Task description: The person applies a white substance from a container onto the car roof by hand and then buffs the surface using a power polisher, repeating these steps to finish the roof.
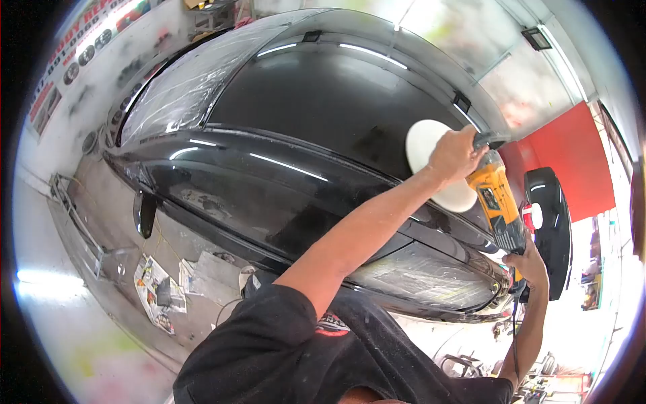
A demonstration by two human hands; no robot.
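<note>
1. Because the orange power tool [494, 198] is long and carries a broad white pad [420, 147] at one end, it takes two hands; the spread between them probably helps with steering and steadying it.

2. The left hand [456, 158] is curled around the dark handle beside the pad, fingers closed. That forward hold likely guides the tilt. From where I stand I can't make out the palm.

3. The right hand [529, 266] wraps the tool's rear end, thumb laid across the near side; the far fingers are hidden. I take this to be the hand that bears the back of the body, with the cord [515, 323] hanging below it.

4. The tool itself is over the black car [316, 101], near the roof's side edge, away from the end with the clear sheeting [185, 91]. Whether the pad touches the paint I cannot tell.

5. The left arm reaches diagonally across the car's side, nearly straight, wrist bent over the handle. The right forearm rises steeply from a bent elbow, held out to the side, perhaps to leave the tool room.

6. That sheeting covers the glass, presumably to guard it.
</note>
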